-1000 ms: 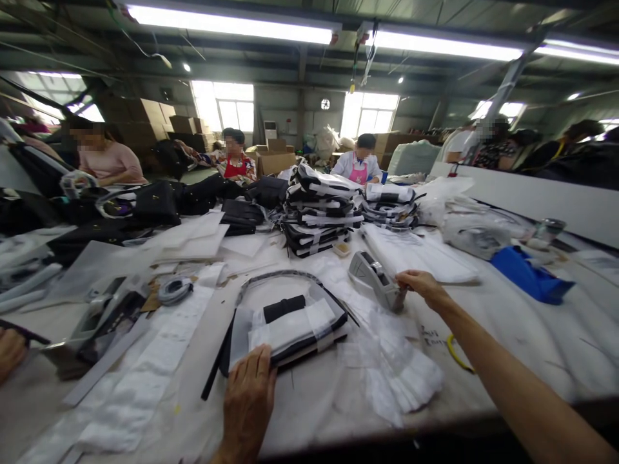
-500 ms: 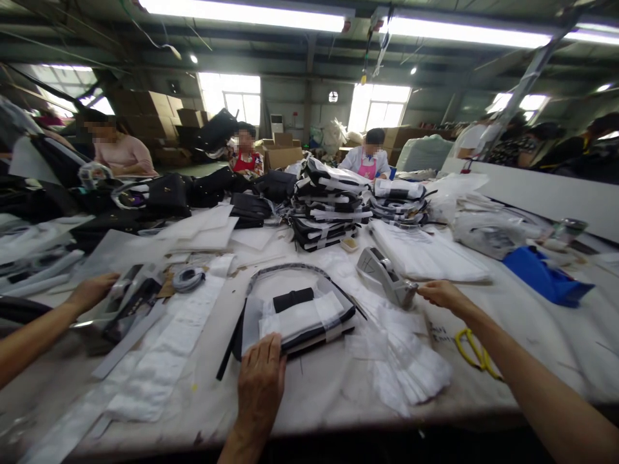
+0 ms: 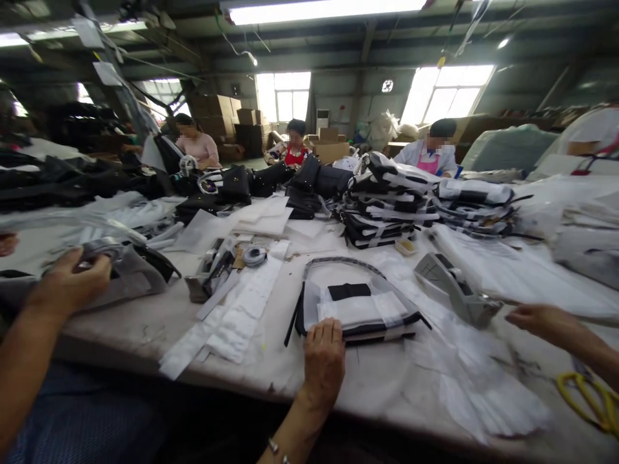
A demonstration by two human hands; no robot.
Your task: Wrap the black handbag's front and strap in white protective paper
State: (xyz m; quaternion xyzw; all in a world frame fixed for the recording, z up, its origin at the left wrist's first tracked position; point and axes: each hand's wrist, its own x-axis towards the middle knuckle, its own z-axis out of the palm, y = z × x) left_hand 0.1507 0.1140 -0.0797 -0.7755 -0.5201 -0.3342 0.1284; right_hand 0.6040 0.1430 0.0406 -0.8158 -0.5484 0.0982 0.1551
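Observation:
A black handbag (image 3: pixel 406 332) lies flat before me, partly covered by white wrapping (image 3: pixel 355 310), with a dark rolled piece (image 3: pixel 349 292) on top. Its wrapped handle (image 3: pixel 348 263) arches away from me. My left hand (image 3: pixel 325 351) holds the bag's near edge, fingers over the wrapping and thumb hidden. To the right, my right hand (image 3: pixel 536 322) is pinched just off the cutting end of a grey tape dispenser (image 3: pixel 454 293). The clear tape in its fingertips hardly shows.
At left, a co-worker's hand (image 3: pixel 80 277) holds a grey covered bag (image 3: pixel 130 280). Another tape dispenser (image 3: pixel 210 274) and tape roll (image 3: pixel 254 256) stand nearby. Yellow-handled scissors (image 3: pixel 587 403) lie at right. Wrapped bags (image 3: pixel 387 212) are stacked behind; plastic sheets (image 3: pixel 488 386) spread right.
My view has turned left. My right hand has drawn back from the dispenser's end; my left hand stays on the handbag. The co-worker's hand has left the other dispenser for the grey bag.

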